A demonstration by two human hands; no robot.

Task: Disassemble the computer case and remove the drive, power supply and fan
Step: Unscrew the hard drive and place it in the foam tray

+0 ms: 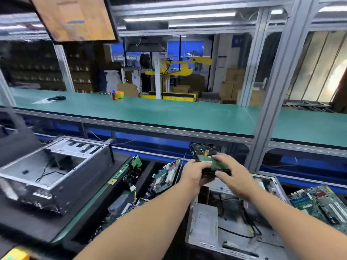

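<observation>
Both hands hold a hard drive (216, 163), black with a green circuit board facing up, lifted above the open computer case (204, 222) at the lower right. My left hand (195, 172) grips its near left end. My right hand (232, 173) clasps its right side from above. Black cables lie loose inside the case. Another drive-like black part (201, 150) sits just behind the held one. A second open case (56, 171) lies on its side at the left.
Black bins in front hold circuit boards (165, 175) and small parts. A motherboard (319, 203) lies at the far right. A green shelf (169, 113) runs overhead at arm's reach, with a tape roll (118, 95) on it. An aluminium post (266, 139) stands right of the hands.
</observation>
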